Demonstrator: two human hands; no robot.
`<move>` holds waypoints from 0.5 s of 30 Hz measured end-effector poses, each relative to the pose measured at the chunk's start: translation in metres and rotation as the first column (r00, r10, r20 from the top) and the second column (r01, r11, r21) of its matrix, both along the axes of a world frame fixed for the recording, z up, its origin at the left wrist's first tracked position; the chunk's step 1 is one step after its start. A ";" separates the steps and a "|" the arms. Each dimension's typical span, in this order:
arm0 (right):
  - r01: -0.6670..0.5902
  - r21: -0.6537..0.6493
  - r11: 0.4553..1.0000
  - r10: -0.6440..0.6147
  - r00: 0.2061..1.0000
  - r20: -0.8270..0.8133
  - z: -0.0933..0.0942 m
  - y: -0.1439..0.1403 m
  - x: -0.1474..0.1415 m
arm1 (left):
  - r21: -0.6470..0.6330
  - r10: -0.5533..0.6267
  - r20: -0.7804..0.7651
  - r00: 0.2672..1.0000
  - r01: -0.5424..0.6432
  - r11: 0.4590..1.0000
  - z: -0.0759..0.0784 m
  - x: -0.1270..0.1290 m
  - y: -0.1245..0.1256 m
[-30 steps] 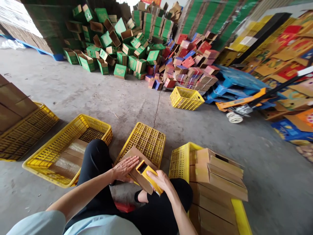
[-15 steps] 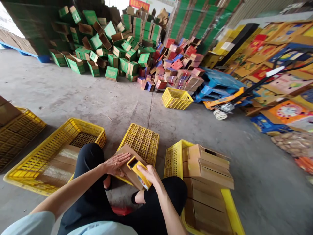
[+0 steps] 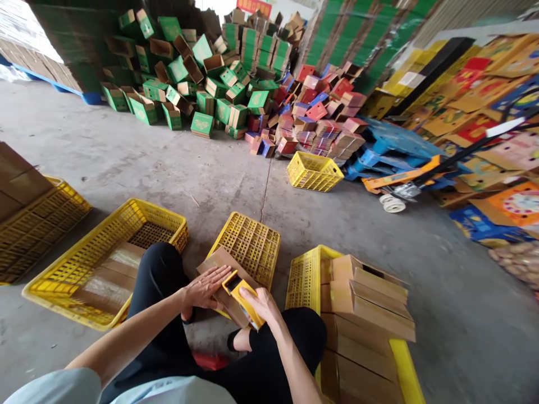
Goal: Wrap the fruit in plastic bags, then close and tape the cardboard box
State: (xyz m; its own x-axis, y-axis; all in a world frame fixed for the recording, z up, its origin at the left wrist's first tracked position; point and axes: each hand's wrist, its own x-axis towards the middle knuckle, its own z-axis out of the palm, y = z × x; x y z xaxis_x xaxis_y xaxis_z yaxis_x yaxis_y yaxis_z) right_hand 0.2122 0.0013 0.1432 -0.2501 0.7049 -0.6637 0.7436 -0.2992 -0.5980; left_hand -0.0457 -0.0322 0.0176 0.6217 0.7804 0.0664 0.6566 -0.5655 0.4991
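A flat brown cardboard box (image 3: 217, 264) lies on an upturned yellow crate (image 3: 251, 242) in front of my knees. My left hand (image 3: 205, 288) rests flat on the cardboard, fingers spread. My right hand (image 3: 261, 304) grips a yellow tape dispenser (image 3: 238, 287) and presses it against the box's near edge, right beside my left fingertips. Both of my forearms reach in from the bottom of the view over my black trousers.
A yellow crate (image 3: 304, 276) at my right holds stacked folded brown boxes (image 3: 368, 297). Another yellow crate (image 3: 71, 269) at my left holds flat cardboard. Beyond lie a small yellow basket (image 3: 314, 170), piles of green boxes (image 3: 202, 73) and red boxes (image 3: 320, 112), and an orange pallet jack (image 3: 400, 180).
My hands stay on the box and dispenser in nearly the same pose. The head camera has swung a little, shifting the whole scene sideways.
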 end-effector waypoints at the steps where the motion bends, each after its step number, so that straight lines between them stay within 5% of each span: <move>1: 0.002 -0.008 1.000 -0.002 1.000 0.000 0.001 -0.001 0.002 | -0.008 -0.001 0.001 1.000 0.001 1.000 0.000 -0.001 0.001; 9: 0.009 -0.009 1.000 -0.009 1.000 0.029 -0.005 -0.011 0.042 | -0.045 0.021 0.017 1.000 -0.020 0.999 -0.002 -0.002 0.000; 15: 0.035 -0.026 0.999 -0.035 0.999 0.010 -0.008 -0.015 0.042 | -0.048 0.016 -0.044 0.999 -0.018 0.999 0.005 0.009 -0.004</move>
State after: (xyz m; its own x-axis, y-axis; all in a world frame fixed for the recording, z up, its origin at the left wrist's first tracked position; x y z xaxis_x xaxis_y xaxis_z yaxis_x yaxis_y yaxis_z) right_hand 0.2544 -0.0134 0.1354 -0.2195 0.6952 -0.6845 0.7378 -0.3408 -0.5827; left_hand -0.0362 -0.0359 0.0223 0.6100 0.7924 0.0016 0.6874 -0.5302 0.4964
